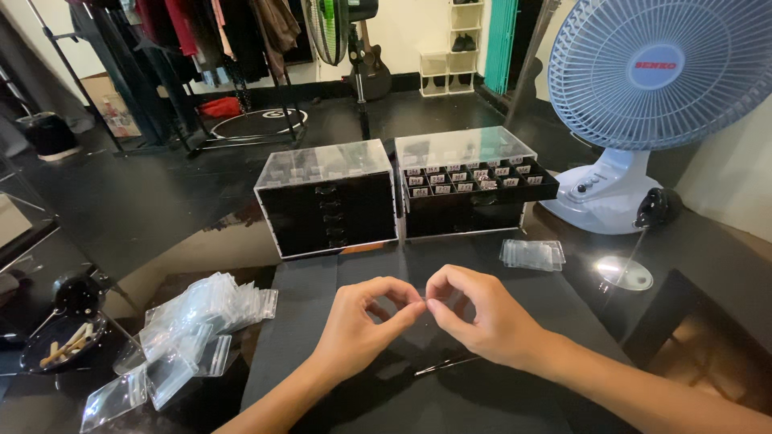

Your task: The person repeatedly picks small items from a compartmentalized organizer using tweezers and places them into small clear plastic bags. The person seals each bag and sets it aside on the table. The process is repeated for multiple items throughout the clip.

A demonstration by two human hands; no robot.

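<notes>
together, both hands, left and right, pinch something tiny above the black mat.

My surface is glossy black, with a dark grey mat on it. Both drawer boxes are black under clear lids. The little bags are transparent. The fan is pale blue on white.

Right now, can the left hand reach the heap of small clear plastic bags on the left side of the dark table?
Probably yes. The left hand is pinched against the right hand, and the heap of small clear plastic bags lies beside it, with nothing standing between them.
</notes>
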